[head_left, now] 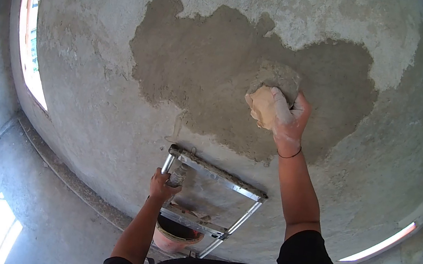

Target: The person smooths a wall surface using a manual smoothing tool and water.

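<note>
Near the wall's centre, my right hand (289,119) is closed on a pale, ragged-edged sponge-like block (263,106), dusted with grey on its fingers. The block is against a darker, damp-looking plaster patch (204,70) on the grey wall. Lower down, my left hand (162,185) is wrapped round the left rail of a metal ladder (216,173), just below its top. Beside that hand, a mortar-coated tool or bottle (178,176) stands inside the ladder frame; whether the hand touches it I cannot tell.
A reddish bucket (170,242) with dark contents hangs or stands behind the ladder's lower rung (194,221). A bright window opening (29,42) is at the left. A ledge (71,179) runs along the wall's base at lower left.
</note>
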Demonstrator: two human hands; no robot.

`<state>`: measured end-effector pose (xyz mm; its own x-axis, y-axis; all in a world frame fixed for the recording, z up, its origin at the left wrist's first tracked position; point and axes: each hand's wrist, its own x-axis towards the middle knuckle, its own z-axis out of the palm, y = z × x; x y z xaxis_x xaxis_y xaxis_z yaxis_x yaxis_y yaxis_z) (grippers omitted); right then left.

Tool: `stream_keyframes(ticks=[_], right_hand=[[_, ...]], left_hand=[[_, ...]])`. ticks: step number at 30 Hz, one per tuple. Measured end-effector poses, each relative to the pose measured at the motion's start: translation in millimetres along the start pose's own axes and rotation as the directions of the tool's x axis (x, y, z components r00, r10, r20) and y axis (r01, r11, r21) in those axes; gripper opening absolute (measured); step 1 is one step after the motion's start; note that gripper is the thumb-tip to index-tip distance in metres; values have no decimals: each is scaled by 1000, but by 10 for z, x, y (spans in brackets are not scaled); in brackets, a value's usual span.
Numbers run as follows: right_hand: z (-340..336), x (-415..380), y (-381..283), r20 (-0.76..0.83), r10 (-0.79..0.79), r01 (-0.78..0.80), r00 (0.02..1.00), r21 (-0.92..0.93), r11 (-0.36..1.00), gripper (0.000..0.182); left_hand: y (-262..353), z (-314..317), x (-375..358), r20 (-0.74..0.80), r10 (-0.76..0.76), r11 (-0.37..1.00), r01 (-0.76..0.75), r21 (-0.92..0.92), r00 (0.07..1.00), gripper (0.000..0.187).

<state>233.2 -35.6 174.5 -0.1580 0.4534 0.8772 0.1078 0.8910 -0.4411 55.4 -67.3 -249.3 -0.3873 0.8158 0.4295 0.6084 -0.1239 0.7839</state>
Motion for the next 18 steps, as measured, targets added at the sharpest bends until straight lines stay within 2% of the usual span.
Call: stream_keyframes(ticks=[2,4,5,7,8,10,11,13,14,16,17,18], right_hand=[[-5,-8,20,-34,-3,4,999,13,1000,12],[-20,14,42,-80,-118,111,990,-82,990,15],[-46,37,50,-83,-118,111,990,-82,990,15],[-113,111,62,-91,-364,332,927,-254,909,17],[-129,151,3,-94,-361,328,928,-252,910,17],[-131,253,-202,-7,-508,445,862,-470,762,20],[-106,312,-219,-10,-503,440,864,-468,766,20],[-35,470,-227,118,-690,614,714,-580,536,27],[-7,533,-271,117,-689,612,716,-580,537,27],[58,648,-345,427,-608,711,670,-606,357,33],[101,706,-332,430,-607,712,669,-604,358,33],[144,771,-312,509,-576,743,640,-602,293,32]], left_hand=[[-9,-10,-7,-1,16,1000,-16,6,1000,45],[7,-9,-9,-21,15,1000,-15,16,1000,44],[8,-11,-5,-20,17,1000,-17,18,1000,44],[6,-15,-1,14,-4,1000,4,16,1000,46],[-4,-10,2,15,-5,1000,4,21,1000,46],[-29,12,-4,3,10,1000,-10,8,1000,46],[-26,6,-12,6,7,1000,-7,13,1000,46],[-2,-5,-8,6,9,1000,-9,-10,1000,46],[2,-4,-7,8,9,1000,-9,-8,1000,46],[7,0,-8,-16,8,1000,-9,-18,1000,41],[9,-13,-6,-17,5,1000,-6,-19,1000,41],[13,-22,0,-10,9,1000,-8,1,1000,41]])
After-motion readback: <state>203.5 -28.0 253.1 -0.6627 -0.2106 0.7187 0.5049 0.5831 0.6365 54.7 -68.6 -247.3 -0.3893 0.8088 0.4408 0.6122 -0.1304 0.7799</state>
